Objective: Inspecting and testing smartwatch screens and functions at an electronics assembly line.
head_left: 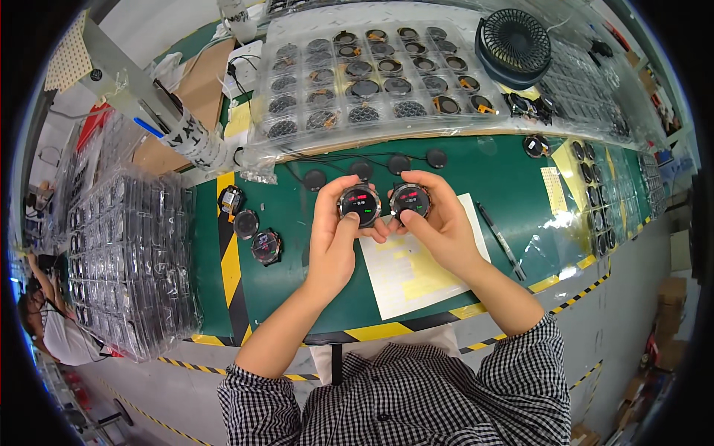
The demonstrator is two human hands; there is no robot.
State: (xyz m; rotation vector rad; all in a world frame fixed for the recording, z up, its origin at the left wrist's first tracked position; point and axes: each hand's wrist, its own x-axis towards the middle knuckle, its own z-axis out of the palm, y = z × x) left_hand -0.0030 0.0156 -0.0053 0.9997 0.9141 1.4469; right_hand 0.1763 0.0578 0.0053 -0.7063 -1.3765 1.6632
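Far L, a person [63, 334] in a white top is partly visible past a tall stack of clear plastic trays [137, 260] at the L edge of the green table [491, 167]. Nr the far L corner, pens stand in a patterned holder [195, 141]. Just inside the L edge, by yellow-and-black tape [231, 275], lie an opened watch case [230, 199], a dark round part [245, 224] and a watch w/ a dark face [266, 247]. Along the far edge, a clear multi-pocket tray [372, 136] holds rows of round parts; in front of it lie four black discs [314, 180], cables nearby.

Mid-table, the L hand [331, 238] grips one round black watch [359, 206], thumb on its lit screen; just beside it, the R hand [444, 230] grips a second watch [410, 202], thumb likewise on the glass. Both are face up, w/ red and green marks showing. Under the R hand is a white-and-yellow sheet [387, 286], nr the front edge. Farther R: a pen [500, 241], a black fan [513, 48] past the far edge, and dark round pcs [595, 197] in clear plastic nr the R edge.
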